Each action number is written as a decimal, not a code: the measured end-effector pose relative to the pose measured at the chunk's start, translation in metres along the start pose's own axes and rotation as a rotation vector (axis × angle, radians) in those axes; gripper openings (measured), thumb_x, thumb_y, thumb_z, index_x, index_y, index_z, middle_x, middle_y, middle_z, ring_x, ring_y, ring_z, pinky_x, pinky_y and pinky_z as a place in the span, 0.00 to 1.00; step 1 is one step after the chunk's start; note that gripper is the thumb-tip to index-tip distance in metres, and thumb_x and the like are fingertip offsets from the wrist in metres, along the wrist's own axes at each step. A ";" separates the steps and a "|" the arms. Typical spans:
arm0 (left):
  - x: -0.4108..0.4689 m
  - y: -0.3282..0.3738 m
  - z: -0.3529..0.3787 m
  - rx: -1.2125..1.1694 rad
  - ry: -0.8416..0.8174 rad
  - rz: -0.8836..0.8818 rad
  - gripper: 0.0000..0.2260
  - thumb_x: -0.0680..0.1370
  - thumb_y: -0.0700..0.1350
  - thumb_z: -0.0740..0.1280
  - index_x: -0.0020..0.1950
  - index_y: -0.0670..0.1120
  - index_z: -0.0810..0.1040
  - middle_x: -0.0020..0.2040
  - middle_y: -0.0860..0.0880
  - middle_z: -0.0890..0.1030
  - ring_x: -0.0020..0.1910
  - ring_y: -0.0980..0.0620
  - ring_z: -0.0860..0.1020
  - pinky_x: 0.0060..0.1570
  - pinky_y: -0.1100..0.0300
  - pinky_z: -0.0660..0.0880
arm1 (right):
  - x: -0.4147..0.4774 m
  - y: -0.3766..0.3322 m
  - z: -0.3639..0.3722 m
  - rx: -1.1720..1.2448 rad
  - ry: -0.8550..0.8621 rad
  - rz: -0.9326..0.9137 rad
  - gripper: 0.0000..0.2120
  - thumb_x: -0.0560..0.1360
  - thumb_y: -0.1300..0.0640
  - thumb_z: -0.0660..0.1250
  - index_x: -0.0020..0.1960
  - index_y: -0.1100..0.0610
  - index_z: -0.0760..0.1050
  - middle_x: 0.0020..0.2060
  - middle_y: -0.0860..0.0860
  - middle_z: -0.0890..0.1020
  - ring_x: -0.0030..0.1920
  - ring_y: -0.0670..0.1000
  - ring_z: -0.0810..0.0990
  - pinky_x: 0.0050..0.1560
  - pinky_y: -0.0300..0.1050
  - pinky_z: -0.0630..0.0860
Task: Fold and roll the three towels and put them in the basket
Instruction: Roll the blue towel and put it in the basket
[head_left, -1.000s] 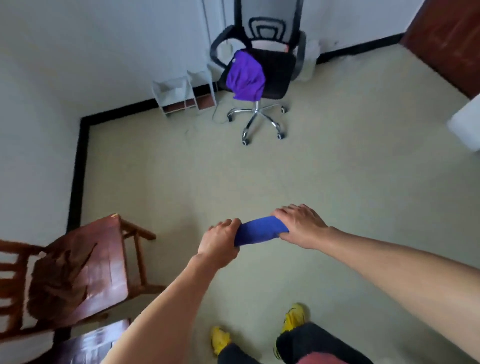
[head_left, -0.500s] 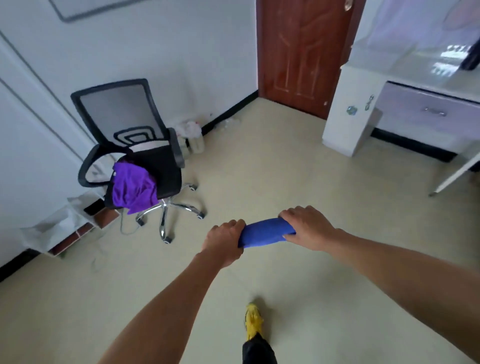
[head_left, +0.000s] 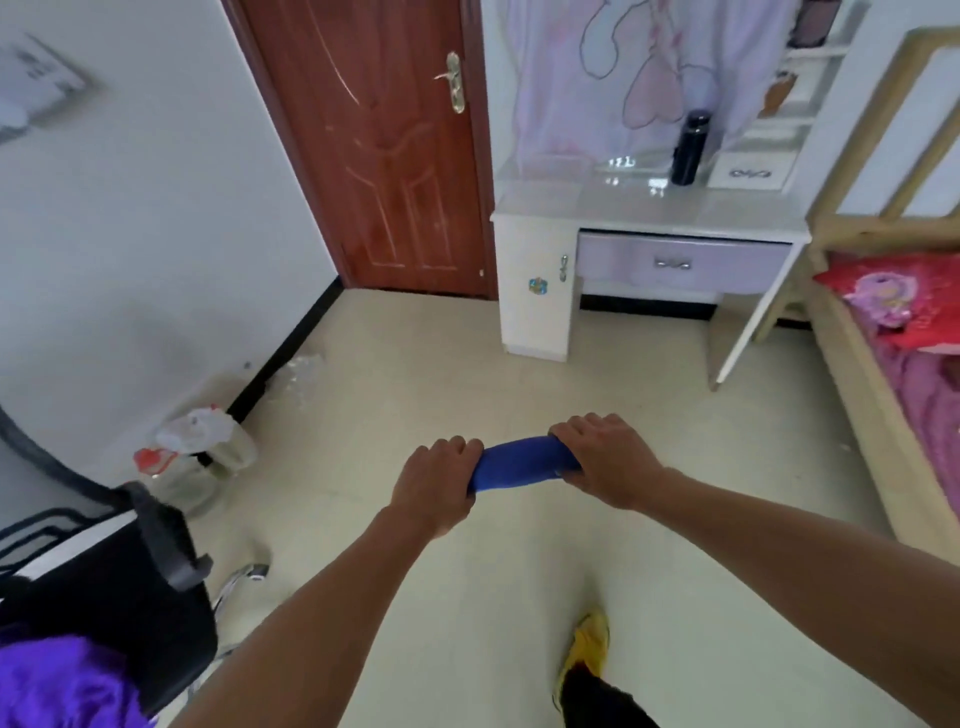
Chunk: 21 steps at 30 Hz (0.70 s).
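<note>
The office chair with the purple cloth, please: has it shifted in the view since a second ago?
Yes. The office chair has slid from top centre to the lower-left corner as the camera turned; whether it moved on the floor cannot be told.

Soft, even daylight with wide-angle warp and blur at the left edge.

The room is bright, lit perhaps from the curtained window (head_left: 639, 73) behind the white desk (head_left: 649, 213), whose glossy top carries small glare spots. Shadows on the pale floor (head_left: 395, 374) are faint. Straight lines bow toward the edges; the wall picture (head_left: 36, 93) and office chair (head_left: 104, 582) are smeared, and the centre is fairly sharp.
</note>
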<state>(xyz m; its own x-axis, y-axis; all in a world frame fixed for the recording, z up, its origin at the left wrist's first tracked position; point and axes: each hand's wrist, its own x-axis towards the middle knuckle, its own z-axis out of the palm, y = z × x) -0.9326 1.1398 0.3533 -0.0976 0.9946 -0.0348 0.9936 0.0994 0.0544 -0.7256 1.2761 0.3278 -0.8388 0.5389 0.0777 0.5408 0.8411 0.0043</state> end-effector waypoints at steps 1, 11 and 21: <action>0.027 -0.005 0.001 0.013 0.009 0.029 0.13 0.75 0.45 0.62 0.59 0.48 0.70 0.50 0.49 0.76 0.47 0.47 0.75 0.45 0.57 0.67 | 0.017 0.016 0.005 -0.007 0.006 0.017 0.18 0.68 0.47 0.73 0.54 0.54 0.77 0.42 0.51 0.83 0.39 0.55 0.81 0.42 0.48 0.75; 0.251 -0.082 -0.008 0.006 -0.014 0.028 0.14 0.75 0.44 0.62 0.61 0.49 0.70 0.52 0.50 0.77 0.48 0.49 0.75 0.46 0.59 0.68 | 0.218 0.144 0.030 0.051 -0.003 0.036 0.18 0.73 0.46 0.67 0.59 0.53 0.74 0.50 0.51 0.82 0.47 0.53 0.80 0.50 0.48 0.73; 0.453 -0.166 -0.023 -0.012 -0.006 0.023 0.15 0.76 0.45 0.63 0.62 0.49 0.70 0.54 0.50 0.77 0.50 0.50 0.75 0.48 0.59 0.69 | 0.411 0.253 0.033 0.087 -0.021 0.040 0.18 0.74 0.45 0.65 0.60 0.52 0.72 0.53 0.50 0.80 0.51 0.52 0.78 0.54 0.47 0.71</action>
<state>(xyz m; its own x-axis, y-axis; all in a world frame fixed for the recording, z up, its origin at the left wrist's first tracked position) -1.1432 1.5742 0.3515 -0.0745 0.9964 -0.0396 0.9948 0.0771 0.0671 -0.9358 1.7121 0.3278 -0.8182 0.5724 0.0548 0.5674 0.8191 -0.0848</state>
